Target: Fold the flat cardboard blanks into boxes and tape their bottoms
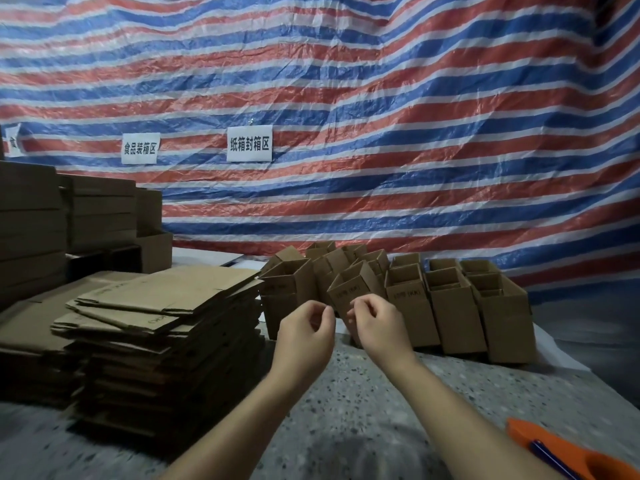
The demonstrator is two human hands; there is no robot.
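A tall stack of flat cardboard blanks (162, 317) stands on the speckled floor at the left. Several folded open-topped boxes (453, 306) stand in rows at the back right, and more lie jumbled beside them. One folded box (349, 287) leans tilted at the front of the jumble. My left hand (304, 332) and my right hand (379, 327) hover side by side just in front of that tilted box. The fingers of both are loosely curled and I see nothing in them. An orange tape dispenser (571, 455) lies at the bottom right.
More bundles of brown cardboard (34, 220) are piled at the far left. A striped red, white and blue tarp (381, 133) with two paper signs hangs behind everything. Speckled floor (363, 393) stretches between my arms and the boxes.
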